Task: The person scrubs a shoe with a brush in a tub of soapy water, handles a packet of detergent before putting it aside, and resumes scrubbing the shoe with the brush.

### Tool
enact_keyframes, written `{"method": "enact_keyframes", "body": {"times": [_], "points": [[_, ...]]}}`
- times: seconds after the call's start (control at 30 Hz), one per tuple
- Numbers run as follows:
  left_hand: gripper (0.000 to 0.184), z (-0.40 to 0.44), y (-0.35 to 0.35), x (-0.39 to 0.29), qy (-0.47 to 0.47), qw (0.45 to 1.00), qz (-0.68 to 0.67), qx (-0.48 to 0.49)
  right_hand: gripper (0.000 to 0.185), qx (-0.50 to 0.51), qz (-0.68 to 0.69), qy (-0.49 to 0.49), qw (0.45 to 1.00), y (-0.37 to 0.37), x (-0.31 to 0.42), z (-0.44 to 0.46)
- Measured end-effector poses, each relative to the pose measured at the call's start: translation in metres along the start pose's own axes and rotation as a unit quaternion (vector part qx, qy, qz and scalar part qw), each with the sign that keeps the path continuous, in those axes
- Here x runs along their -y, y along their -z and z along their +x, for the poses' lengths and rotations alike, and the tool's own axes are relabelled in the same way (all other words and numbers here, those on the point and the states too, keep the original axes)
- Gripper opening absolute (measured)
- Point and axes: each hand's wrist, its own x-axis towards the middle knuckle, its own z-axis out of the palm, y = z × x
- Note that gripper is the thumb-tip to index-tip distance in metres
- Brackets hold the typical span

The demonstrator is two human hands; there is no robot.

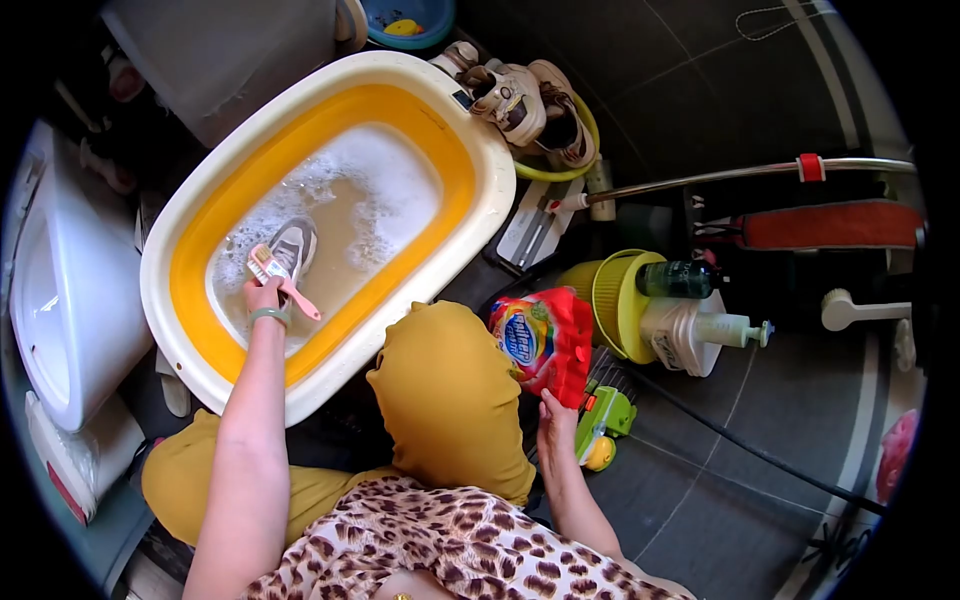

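Observation:
Inside the yellow and white tub (495,190), which holds cloudy, foamy water, a grey shoe (296,243) lies partly in the water. My left hand (265,298) is closed at the shoe, with a pink-handled brush (302,300) held in its fingers, bristles facing up. A green bangle circles that wrist. To the right of my knee, my right hand (553,425) grips the lower edge of a red detergent bag (570,345) with a colourful label. Part of that hand's fingers is hidden behind the bag.
Dirty shoes (508,100) sit in a green basin (592,150) beyond the tub. At the right are a yellow-green bucket (610,300), bottles (678,279), a green toy (603,417) and a metal pole (700,178). A white basin (70,300) stands at the left.

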Motion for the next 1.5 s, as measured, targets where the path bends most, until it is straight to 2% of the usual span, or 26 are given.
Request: {"method": "enact_keyframes", "body": {"times": [0.03,0.1,0.2,0.23,0.33,0.37,0.47,0.53,0.6,0.7,0.73,0.8,0.87,0.93,0.97,1.0,1.07,1.13,1.23,1.27,1.33,1.4,1.5], "points": [[0.033,0.004,0.005,-0.001,0.028,0.999,-0.021,0.040,0.044,0.007,-0.001,0.031,0.999,-0.003,-0.006,0.000],[0.031,0.016,0.016,0.000,0.052,0.995,-0.042,0.078,0.043,-0.009,-0.005,0.029,1.000,-0.007,-0.018,0.005],[0.030,0.026,0.026,0.000,0.055,0.987,-0.125,0.089,0.040,-0.011,-0.018,0.018,1.000,0.004,-0.049,0.028],[0.030,0.015,0.029,-0.013,0.095,0.980,-0.134,0.112,0.039,-0.012,-0.022,-0.008,1.000,0.012,-0.064,0.042],[0.030,-0.010,0.033,-0.040,0.133,0.970,-0.160,0.128,0.039,0.003,-0.020,-0.074,0.997,0.017,-0.091,0.062],[0.030,-0.017,0.033,-0.045,0.161,0.958,-0.182,0.154,0.040,-0.011,-0.001,-0.017,1.000,0.014,-0.100,0.067],[0.031,-0.030,0.042,-0.053,0.180,0.941,-0.224,0.177,0.038,-0.093,-0.124,0.108,0.982,-0.014,-0.087,0.056],[0.031,-0.037,0.047,-0.059,0.173,0.934,-0.257,0.176,0.036,-0.078,-0.316,0.238,0.915,0.004,-0.113,0.102],[0.032,-0.042,0.055,-0.064,0.165,0.931,-0.284,0.158,0.037,-0.052,-0.350,0.230,0.907,0.000,-0.105,0.108],[0.031,-0.046,0.067,-0.067,0.155,0.931,-0.307,0.124,0.041,-0.111,-0.393,0.198,0.891,-0.005,-0.083,0.116],[0.031,-0.047,0.070,-0.066,0.161,0.931,-0.305,0.118,0.043,-0.103,-0.336,0.246,0.903,-0.008,-0.075,0.115],[0.030,-0.049,0.075,-0.065,0.167,0.930,-0.307,0.110,0.046,-0.142,-0.437,0.230,0.858,-0.020,-0.049,0.102],[0.030,-0.052,0.079,-0.064,0.173,0.929,-0.305,0.117,0.048,-0.137,-0.437,0.220,0.861,-0.020,-0.045,0.117],[0.030,-0.057,0.080,-0.063,0.177,0.928,-0.309,0.107,0.050,-0.083,-0.380,0.392,0.834,-0.034,-0.031,0.109],[0.030,-0.058,0.080,-0.064,0.177,0.927,-0.314,0.100,0.048,-0.070,-0.447,0.287,0.844,-0.035,-0.015,0.102],[0.030,-0.058,0.080,-0.064,0.177,0.926,-0.319,0.093,0.046,-0.074,-0.458,0.269,0.844,-0.035,-0.008,0.104],[0.030,-0.058,0.081,-0.062,0.179,0.924,-0.323,0.098,0.045,-0.046,-0.395,0.297,0.868,-0.028,0.005,0.105],[0.031,-0.058,0.081,-0.060,0.185,0.921,-0.327,0.102,0.038,0.005,-0.372,0.364,0.854,-0.033,0.035,0.075],[0.033,-0.061,0.075,-0.057,0.194,0.917,-0.329,0.113,0.029,0.105,-0.334,0.397,0.848,-0.032,0.068,0.065],[0.033,-0.062,0.072,-0.057,0.198,0.915,-0.332,0.115,0.025,0.097,-0.360,0.329,0.868,-0.024,0.079,0.072],[0.034,-0.059,0.067,-0.051,0.205,0.914,-0.324,0.130,0.023,0.128,-0.361,0.375,0.844,-0.038,0.117,0.055],[0.034,-0.055,0.062,-0.044,0.211,0.911,-0.323,0.145,0.021,0.181,-0.228,0.418,0.860,-0.069,0.143,0.040],[0.035,-0.059,0.052,-0.042,0.159,0.924,-0.310,0.158,0.022,0.250,-0.197,0.394,0.862,-0.094,0.177,0.045]]}}
